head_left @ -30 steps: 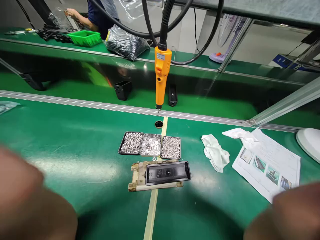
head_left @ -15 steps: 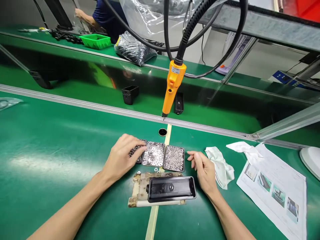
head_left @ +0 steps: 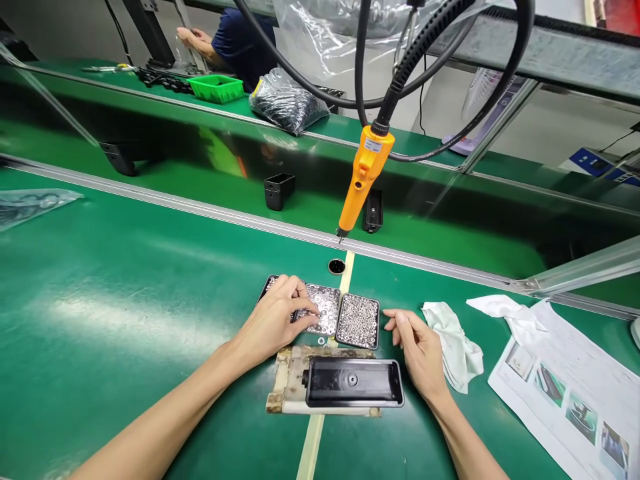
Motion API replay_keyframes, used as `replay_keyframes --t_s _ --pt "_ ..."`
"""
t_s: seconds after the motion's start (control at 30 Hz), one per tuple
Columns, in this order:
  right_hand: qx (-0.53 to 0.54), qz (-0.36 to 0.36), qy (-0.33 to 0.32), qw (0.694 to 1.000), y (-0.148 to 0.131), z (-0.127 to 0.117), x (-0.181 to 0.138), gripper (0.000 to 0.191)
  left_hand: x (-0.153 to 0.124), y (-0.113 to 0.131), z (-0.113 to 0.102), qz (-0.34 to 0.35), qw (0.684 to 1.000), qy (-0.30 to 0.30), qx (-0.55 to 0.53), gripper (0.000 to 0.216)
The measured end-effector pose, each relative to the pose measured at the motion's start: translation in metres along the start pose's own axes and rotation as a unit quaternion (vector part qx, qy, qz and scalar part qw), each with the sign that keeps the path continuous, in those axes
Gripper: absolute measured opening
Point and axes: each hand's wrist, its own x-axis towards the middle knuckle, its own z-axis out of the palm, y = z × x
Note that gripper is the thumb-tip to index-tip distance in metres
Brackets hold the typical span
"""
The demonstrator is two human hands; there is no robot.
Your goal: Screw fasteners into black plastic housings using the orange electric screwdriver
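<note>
My left hand (head_left: 277, 317) reaches over the middle tray of flat washers (head_left: 325, 307), thumb and index fingertips pinched together at the washers. Whatever lies between those fingertips is too small to make out. Partly covered by that hand is a left-hand tray of dark small parts (head_left: 267, 287). My right hand (head_left: 420, 350) hovers just right of a tray of small nuts (head_left: 358, 321), its fingers half curled, slightly apart and visibly holding nothing. Between my forearms, a long black housing (head_left: 330, 385) lies on a worn, taped fixture (head_left: 290, 380), touched by neither hand.
An orange electric screwdriver (head_left: 365, 180) hangs tip-down behind the trays, near a small round dark dish (head_left: 337, 267). White cloths (head_left: 453, 347) and a picture sheet (head_left: 565, 393) lie at right. Black housings (head_left: 279, 192) stand beyond the rail. A co-worker's hands (head_left: 195, 39) show far back.
My left hand has moved right, from the edge of the left tray onto the washers, and its fingertips have closed together. My right hand stays beside the nuts. The view has shifted slightly left.
</note>
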Motion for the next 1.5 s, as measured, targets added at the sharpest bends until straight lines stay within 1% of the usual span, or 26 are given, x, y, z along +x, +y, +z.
replay_keyframes --t_s 0.03,0.2,0.3,0.4,0.47,0.57,0.7,0.83,0.9,0.97,1.0,1.03,1.07,1.1,1.13,1.17,1.2,1.23,1.27,1.37,1.5 --pt "-0.001 0.001 0.001 1.0 0.0 0.0 0.0 0.047 0.0 0.0 0.0 -0.005 1.0 -0.004 -0.009 0.002" --pt "-0.009 0.004 0.0 1.0 0.0 0.0 0.0 0.047 -0.001 0.002 -0.003 -0.037 0.997 0.005 -0.069 0.015" --pt "-0.012 0.004 -0.003 1.0 0.0 0.0 0.0 0.047 -0.001 0.003 -0.006 -0.073 0.99 0.017 -0.122 0.021" --pt "-0.016 0.005 -0.008 1.0 0.0 0.0 0.0 0.048 0.0 0.006 -0.01 -0.136 0.972 0.027 -0.191 0.027" --pt "-0.019 0.007 -0.008 1.0 0.0 -0.001 0.0 0.049 0.001 0.008 -0.014 -0.178 0.954 0.021 -0.24 0.032" --pt "-0.025 0.011 -0.009 1.0 0.0 -0.001 0.0 0.049 0.001 0.012 -0.019 -0.212 0.929 0.005 -0.302 0.035" --pt "-0.029 0.01 -0.011 0.999 0.0 -0.001 0.0 0.048 0.0 0.016 -0.024 -0.226 0.908 -0.012 -0.353 0.034" --pt "-0.024 0.004 -0.013 1.0 0.0 0.0 0.002 0.047 -0.002 0.018 -0.027 -0.219 0.898 -0.021 -0.38 0.031" --pt "-0.018 -0.001 -0.013 1.0 0.0 0.0 0.004 0.047 -0.003 0.023 -0.029 -0.214 0.899 -0.01 -0.383 0.029" --pt "-0.013 -0.007 -0.013 1.0 0.0 0.002 0.005 0.047 -0.005 0.035 -0.03 -0.213 0.902 0.015 -0.376 0.024" --pt "-0.011 -0.009 -0.012 1.0 0.0 0.002 0.005 0.047 -0.007 0.043 -0.029 -0.201 0.91 0.031 -0.362 0.019" --pt "-0.01 -0.01 -0.011 1.0 0.0 0.002 0.005 0.047 -0.01 0.052 -0.029 -0.172 0.924 0.046 -0.34 0.013" --pt "-0.008 -0.012 -0.011 1.0 0.0 0.003 0.005 0.047 -0.012 0.061 -0.028 -0.12 0.941 0.06 -0.309 0.008" --pt "-0.006 -0.014 -0.011 1.0 0.0 0.003 0.005 0.046 -0.015 0.07 -0.026 -0.052 0.959 0.07 -0.269 0.009" --pt "-0.004 -0.016 -0.01 1.0 0.0 0.003 0.005 0.046 -0.017 0.077 -0.024 0.026 0.973 0.072 -0.218 0.015" --pt "-0.002 -0.018 -0.01 1.0 0.0 0.003 0.005 0.046 -0.018 0.083 -0.022 0.101 0.979 0.065 -0.164 0.023" --pt "0.0 -0.02 -0.011 1.0 0.0 0.003 0.005 0.046 -0.019 0.088 -0.021 0.159 0.98 0.05 -0.112 0.029" --pt "0.001 -0.022 -0.012 1.0 0.0 0.003 0.005 0.045 -0.019 0.09 -0.019 0.198 0.978 0.028 -0.064 0.033" --pt "0.003 -0.024 -0.013 1.0 0.0 0.003 0.005 0.045 -0.019 0.091 -0.019 0.221 0.975 0.003 -0.025 0.036" --pt "0.009 -0.028 -0.016 0.999 0.0 0.003 0.005 0.044 -0.016 0.088 -0.023 0.249 0.964 -0.074 0.049 0.046" --pt "0.017 -0.032 -0.017 0.999 -0.001 0.003 0.007 0.043 -0.018 0.085 -0.037 0.283 0.934 -0.169 0.139 0.065"
